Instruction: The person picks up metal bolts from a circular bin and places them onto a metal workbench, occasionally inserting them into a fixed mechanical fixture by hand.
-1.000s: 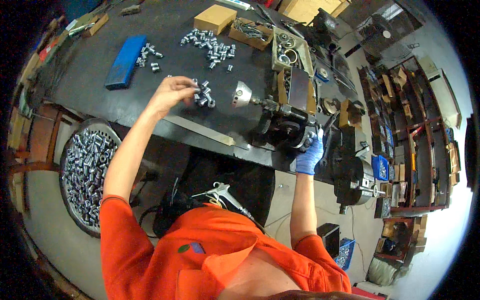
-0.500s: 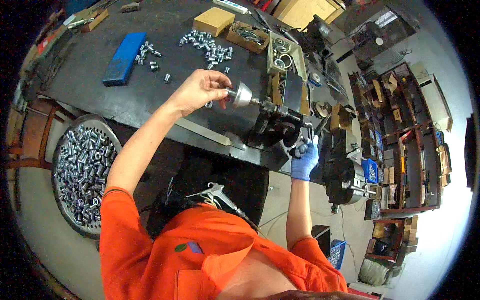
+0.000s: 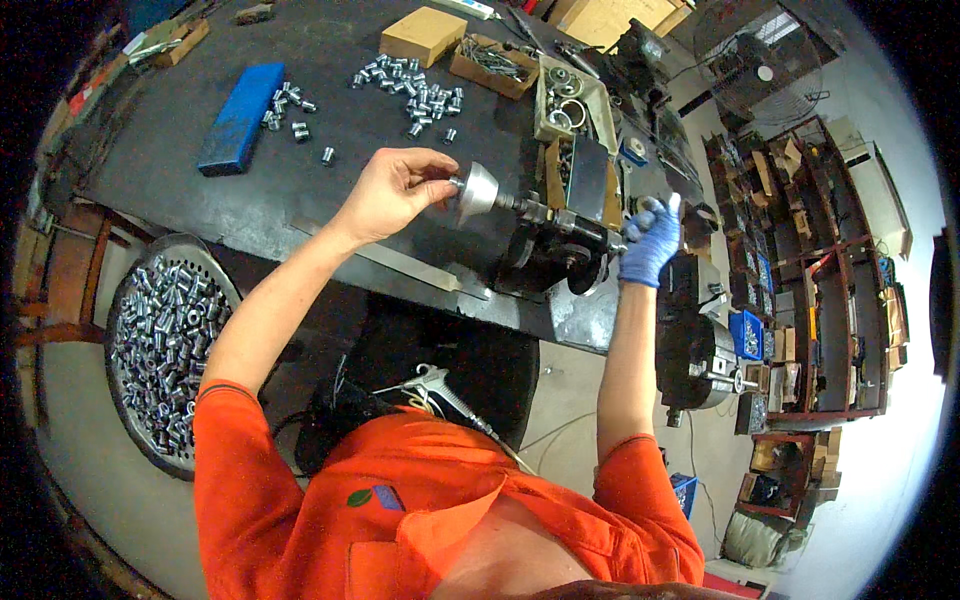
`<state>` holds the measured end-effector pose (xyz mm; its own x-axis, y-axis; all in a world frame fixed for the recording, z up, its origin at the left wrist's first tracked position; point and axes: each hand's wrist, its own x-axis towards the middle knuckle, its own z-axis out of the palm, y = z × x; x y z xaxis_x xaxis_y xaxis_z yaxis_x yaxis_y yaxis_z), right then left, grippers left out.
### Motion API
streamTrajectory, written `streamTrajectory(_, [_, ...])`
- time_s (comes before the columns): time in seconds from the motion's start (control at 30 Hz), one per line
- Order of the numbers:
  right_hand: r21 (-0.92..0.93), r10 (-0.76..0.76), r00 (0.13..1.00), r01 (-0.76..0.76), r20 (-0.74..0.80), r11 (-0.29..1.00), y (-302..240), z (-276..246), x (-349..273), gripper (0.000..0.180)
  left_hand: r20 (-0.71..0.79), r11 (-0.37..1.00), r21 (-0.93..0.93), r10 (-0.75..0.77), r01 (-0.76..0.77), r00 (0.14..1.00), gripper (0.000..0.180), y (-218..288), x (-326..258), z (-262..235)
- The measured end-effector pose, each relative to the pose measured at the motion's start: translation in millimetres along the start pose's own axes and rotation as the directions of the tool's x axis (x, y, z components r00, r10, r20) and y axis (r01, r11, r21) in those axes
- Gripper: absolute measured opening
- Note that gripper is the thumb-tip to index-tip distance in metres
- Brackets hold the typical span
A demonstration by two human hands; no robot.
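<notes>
My bare left hand (image 3: 393, 193) is closed in a pinch on a small metal bushing (image 3: 456, 182), mostly hidden by the fingers, at the wide mouth of a silver cone-shaped head (image 3: 478, 188). That head sits on the shaft of a dark hand-cranked bench device (image 3: 555, 250) at the table's front edge. On its other end, my right hand (image 3: 652, 243), in a blue glove, is curled around the crank handle, which the fingers largely cover. Loose metal bushings (image 3: 430, 104) lie on the dark table (image 3: 330, 215) beyond my left hand, near a blue block (image 3: 242, 118).
A perforated round tray (image 3: 122, 400) heaped with bushings stands at the left. Behind the device are a tan block (image 3: 422, 36), a box of small metal parts (image 3: 492, 66) and a bin of rings (image 3: 600, 105). Shelving (image 3: 835, 300) lines the right; an air gun (image 3: 440, 385) lies below the table edge.
My gloved right hand has moved up and to the right, away from the table's front edge, with the crank. My left hand stays at the cone-shaped head, its fingers slightly shifted.
</notes>
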<state>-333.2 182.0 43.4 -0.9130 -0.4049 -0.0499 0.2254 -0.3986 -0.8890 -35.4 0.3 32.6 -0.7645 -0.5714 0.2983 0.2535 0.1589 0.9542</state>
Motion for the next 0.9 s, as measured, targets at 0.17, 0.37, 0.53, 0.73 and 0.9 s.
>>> streamTrajectory(0.17, [-0.097,0.036,0.999,-0.039,-0.034,0.994,64,-49,9,0.031,0.011,0.998,-0.063,-0.017,0.017,1.000,0.022,-2,3,4])
streamTrajectory(0.37, [-0.038,0.186,0.981,-0.188,-0.054,0.981,47,-65,-66,0.033,-0.002,0.988,-0.148,-0.041,0.041,0.999,0.019,-1,-1,2])
streamTrajectory(0.53, [0.073,0.213,0.977,-0.210,-0.023,0.975,34,-63,-82,0.028,0.031,0.990,-0.118,-0.070,0.073,0.997,0.018,-5,-1,2])
streamTrajectory(0.73, [0.042,0.123,0.991,-0.125,0.043,0.991,71,-67,-18,0.027,0.044,0.988,-0.019,-0.149,0.150,0.988,0.017,0,1,6])
streamTrajectory(0.9, [-0.174,0.098,0.994,-0.106,-0.055,0.979,35,-10,6,0.034,0.036,0.969,0.124,-0.218,0.212,0.975,0.023,10,1,-1])
